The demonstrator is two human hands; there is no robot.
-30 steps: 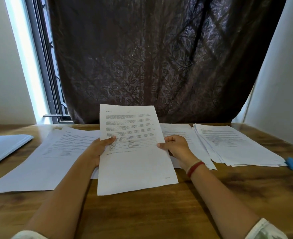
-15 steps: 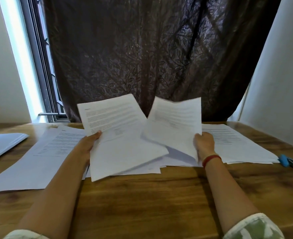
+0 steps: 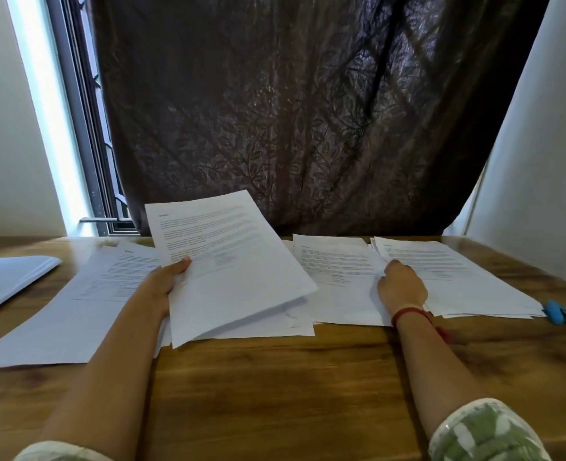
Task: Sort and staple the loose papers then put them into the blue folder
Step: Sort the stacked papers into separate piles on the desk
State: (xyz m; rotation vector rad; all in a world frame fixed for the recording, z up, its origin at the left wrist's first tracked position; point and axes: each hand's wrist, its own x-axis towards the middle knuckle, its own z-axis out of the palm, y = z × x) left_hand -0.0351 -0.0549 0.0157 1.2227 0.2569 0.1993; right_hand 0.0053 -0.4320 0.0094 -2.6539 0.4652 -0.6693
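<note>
Sorting looks midway: the left hand (image 3: 168, 281) grips a small sheaf (image 3: 238, 261), thumb on top; the right hand (image 3: 401, 287) rests on the middle pile (image 3: 338, 271), whether pinching a sheet I cannot tell; stapler (image 3: 562, 315) untouched at right; blue folder (image 3: 8, 281) far left, unfilled

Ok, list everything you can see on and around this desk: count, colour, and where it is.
left pile: one, white, table's left
middle pile: one, white, centre
right pile: one, white, table's right
held sheets: count unclear, white, raised centre-left
folder: one, pale blue, far left
stapler: one, blue, far right
table: one, brown wood
curtain: one, dark, behind
window: one, back left
left hand: grips held sheets
right hand: red wristband, rests on papers between middle and right piles
</note>
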